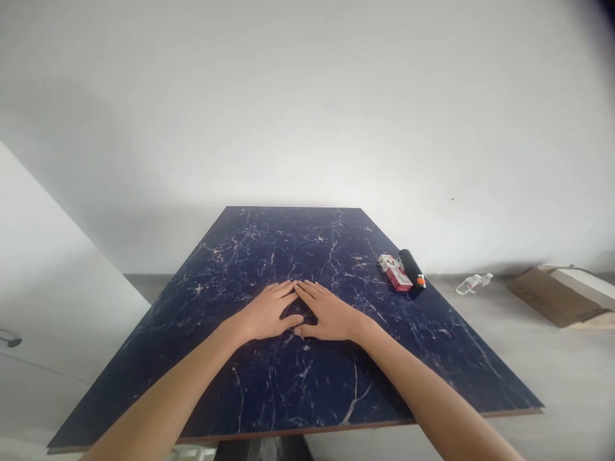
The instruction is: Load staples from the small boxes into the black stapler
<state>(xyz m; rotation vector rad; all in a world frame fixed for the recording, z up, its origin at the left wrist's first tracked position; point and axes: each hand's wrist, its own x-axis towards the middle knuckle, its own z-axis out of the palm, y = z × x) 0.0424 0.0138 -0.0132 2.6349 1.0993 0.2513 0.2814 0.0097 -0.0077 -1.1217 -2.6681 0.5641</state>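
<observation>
My left hand lies flat on a dark blue, white-veined table, palm down with its fingers stretched out. Beside it my right hand rests the same way. The index fingertips and thumb tips of both hands meet or nearly meet, framing a small patch of tabletop. Neither hand holds anything. Off to the right of my right hand, a red and white box sits against a black cylinder with an orange mark. What kind of thing the cylinder is, I cannot tell.
Behind the table stands a pale wall. On the floor to the right are a clear plastic bottle lying on its side and an open cardboard box. A white panel borders the left side, with a dark round fitting.
</observation>
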